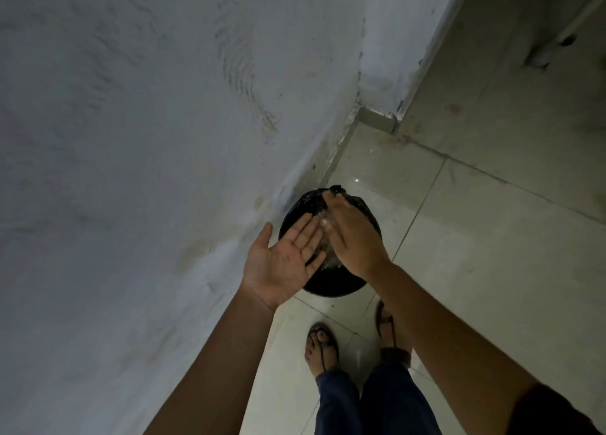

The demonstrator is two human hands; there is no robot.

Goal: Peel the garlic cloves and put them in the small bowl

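- The person stands over a round bin point(334, 288) with a black bag in it. The bin sits on the tiled floor point(475, 244), close to the white wall point(131, 139).
- The left grip point(283, 264) is a bare hand, palm up, fingers straight and spread. It pinches nothing.
- The right grip point(352, 234) is a bare hand, palm down, fingers straight and close together. It holds nothing either.
- The two grips are just beside each other above the bin. The right fingertips are near the left fingers.
- Something pale and blurry point(324, 247) shows between the grips, over the bag. It may be bits of garlic skin dropping in, but it is too fuzzy to tell.
- No garlic cloves and no small bowl are in view. So I cannot tell where they are, only that they are not in either grip.
- My guess: the peeling is done or nearly done, and this is cleaning up the skins.
- What may be left: check that every peeled clove is in the small bowl. The picture cannot show that.
- Two feet in sandals point(323, 346) stand on the floor below the bin.
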